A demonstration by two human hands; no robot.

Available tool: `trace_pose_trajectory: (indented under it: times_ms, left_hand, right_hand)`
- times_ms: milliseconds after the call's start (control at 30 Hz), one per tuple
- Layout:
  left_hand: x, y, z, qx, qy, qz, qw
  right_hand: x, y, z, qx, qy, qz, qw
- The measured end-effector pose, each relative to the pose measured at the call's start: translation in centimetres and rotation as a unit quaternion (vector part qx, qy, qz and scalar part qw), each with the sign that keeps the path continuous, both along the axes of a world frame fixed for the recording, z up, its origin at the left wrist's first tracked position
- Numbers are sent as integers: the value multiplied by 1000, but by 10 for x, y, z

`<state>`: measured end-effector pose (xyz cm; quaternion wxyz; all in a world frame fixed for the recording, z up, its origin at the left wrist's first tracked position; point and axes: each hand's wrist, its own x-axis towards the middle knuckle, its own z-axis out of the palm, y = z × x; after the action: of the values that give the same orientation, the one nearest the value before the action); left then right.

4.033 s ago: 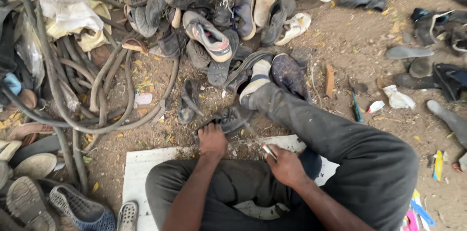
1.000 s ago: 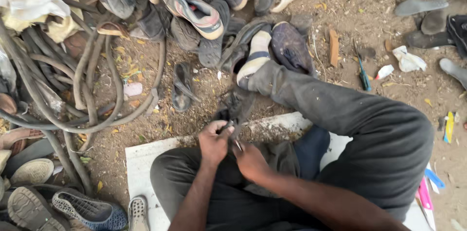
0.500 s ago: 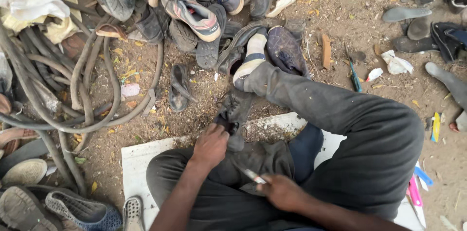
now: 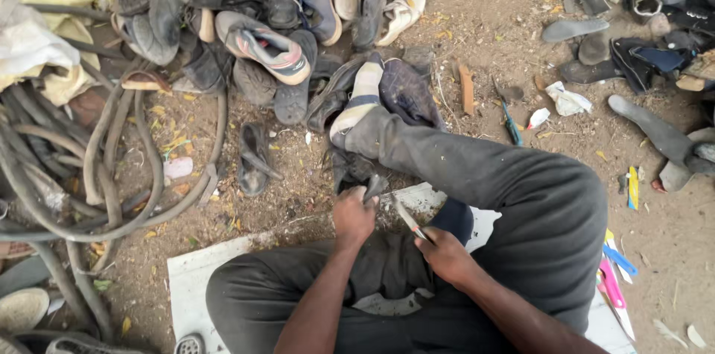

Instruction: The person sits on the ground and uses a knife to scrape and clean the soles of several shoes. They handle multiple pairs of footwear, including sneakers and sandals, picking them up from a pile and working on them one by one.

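A: What fills the view, seen from above?

B: Bare dirt ground (image 4: 491,19). A heap of worn shoes and sandals (image 4: 268,19) lies along the top edge, and a tangle of thick rubber hoses (image 4: 97,168) curls down the left side. A person in dark trousers sits on a white board (image 4: 186,287), the right leg (image 4: 477,168) stretched toward the heap.

A: And the hands?

B: Both are in front of the lap. The left hand (image 4: 352,215) is closed around a dark shoe piece (image 4: 357,171), which lies on the ground against the stretched leg, at the board's far edge. The right hand (image 4: 447,253) is closed on a thin metal blade (image 4: 408,218); its tip points up toward the shoe piece, just beside the left hand.

A: Anything smaller nearby?

B: A single black sandal (image 4: 255,160) lies left of the hands, and coloured plastic strips (image 4: 614,272) sit at the right
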<state>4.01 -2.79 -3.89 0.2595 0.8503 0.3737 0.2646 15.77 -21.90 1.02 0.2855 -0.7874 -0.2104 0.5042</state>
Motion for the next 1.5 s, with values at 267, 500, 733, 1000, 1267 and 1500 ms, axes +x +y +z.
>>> trace_pose_trajectory:
  times_ms: [267,500,733,1000,1267,1500]
  left_hand:
    - [-2,-10,2,-135,-93,19,986]
    - [6,-6,22,-290,-179,78,937]
    - [13,-6,19,-429,-284,41,857]
    - [14,0,4,-525,-340,44,779]
    - [19,19,4,-562,-386,21,731]
    - [32,35,13,-569,-315,18,759]
  right_hand:
    - [-19,35,-83,251,-425,336,802]
    - [-56,20,-41,118,-173,49,977]
    - [-71,31,-48,220,-141,-18,965]
    - [-71,43,-100,191,-411,249,856]
    - [-95,60,-121,215,400,-344,822]
    - [-131,84,-95,173,93,-281,939]
